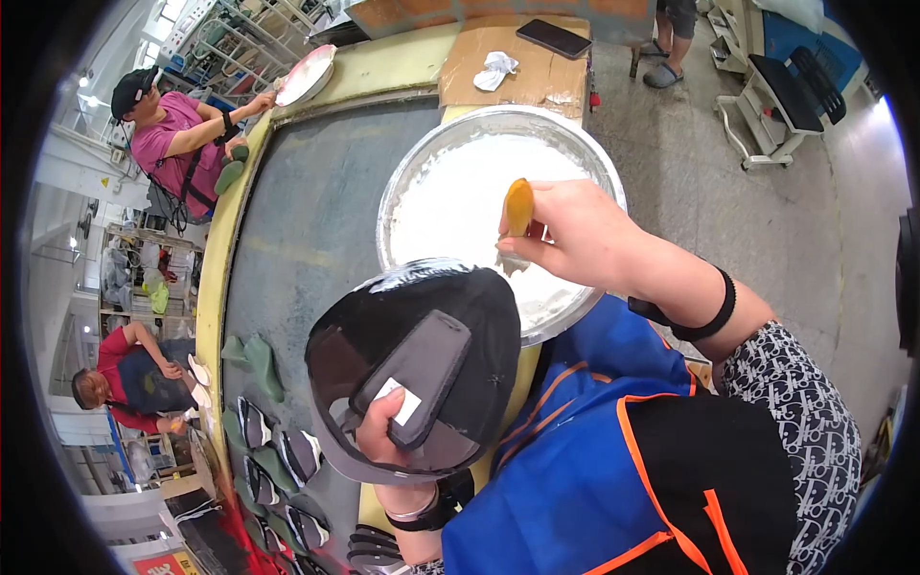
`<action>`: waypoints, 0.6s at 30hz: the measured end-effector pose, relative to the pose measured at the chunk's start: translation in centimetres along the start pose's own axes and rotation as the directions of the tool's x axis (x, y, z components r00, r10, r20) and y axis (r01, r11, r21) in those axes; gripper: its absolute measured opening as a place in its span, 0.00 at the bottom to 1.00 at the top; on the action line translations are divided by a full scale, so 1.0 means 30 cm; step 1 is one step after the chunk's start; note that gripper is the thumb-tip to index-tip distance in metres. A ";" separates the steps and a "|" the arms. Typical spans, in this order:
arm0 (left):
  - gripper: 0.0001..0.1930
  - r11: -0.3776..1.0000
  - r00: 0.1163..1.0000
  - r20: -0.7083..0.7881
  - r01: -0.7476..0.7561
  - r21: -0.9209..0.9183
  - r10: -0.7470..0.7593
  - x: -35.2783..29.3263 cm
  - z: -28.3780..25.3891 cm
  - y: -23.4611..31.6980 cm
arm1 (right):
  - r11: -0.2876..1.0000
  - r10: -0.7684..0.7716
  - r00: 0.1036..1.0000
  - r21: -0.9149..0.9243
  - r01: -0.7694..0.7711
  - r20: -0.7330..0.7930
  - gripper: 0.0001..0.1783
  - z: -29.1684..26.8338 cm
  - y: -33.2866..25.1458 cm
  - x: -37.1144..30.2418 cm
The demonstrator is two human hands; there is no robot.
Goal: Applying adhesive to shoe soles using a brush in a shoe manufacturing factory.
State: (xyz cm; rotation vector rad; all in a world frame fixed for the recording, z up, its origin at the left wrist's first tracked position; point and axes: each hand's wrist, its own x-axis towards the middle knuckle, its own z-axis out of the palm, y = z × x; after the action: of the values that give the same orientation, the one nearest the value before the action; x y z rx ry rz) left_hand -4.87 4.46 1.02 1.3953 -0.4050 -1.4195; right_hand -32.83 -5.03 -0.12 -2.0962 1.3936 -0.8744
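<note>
Black shoe upper [489, 355], white along its far edge, was pinched in the left hand [379, 439] beside a metal basin [585, 144] of white paste [446, 201], over which the right hand [585, 235] pinched a yellow-handled brush [519, 204], while grey desk [307, 192] surface stretched leftward to its yellow border [213, 278].

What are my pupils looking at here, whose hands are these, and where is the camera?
There is no machine: these are a person's own bare hands, seen from above by a wide fisheye camera on that person's head, so straight edges bend. The left hand holds a black piece, perhaps a shoe upper, with white coating along its edge. The right hand holds an orange-handled tool over a round basin of white paste. Green foot-shaped forms lie on the grey table.
</note>
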 end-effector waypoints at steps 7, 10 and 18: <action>0.16 0.982 0.992 0.096 -0.100 0.160 0.086 -0.044 0.017 -0.046 | 0.922 -0.172 0.917 0.269 0.279 -0.360 0.08 0.055 -0.016 0.033; 0.17 0.937 0.971 0.080 -0.237 0.256 0.224 -0.025 -0.001 -0.072 | 0.994 -0.042 0.950 0.082 0.070 -0.309 0.07 0.063 -0.012 0.028; 0.22 0.953 0.970 0.072 -0.240 0.184 0.231 -0.013 0.053 -0.119 | 0.785 0.247 0.969 0.592 -0.182 -0.030 0.08 0.121 -0.030 -0.041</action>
State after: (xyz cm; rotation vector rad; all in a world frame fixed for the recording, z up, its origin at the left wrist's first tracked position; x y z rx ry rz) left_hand -7.88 5.51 -1.28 1.4132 -0.7328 -1.2460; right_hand -29.97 -3.40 -2.29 -1.4083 1.1795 -1.1547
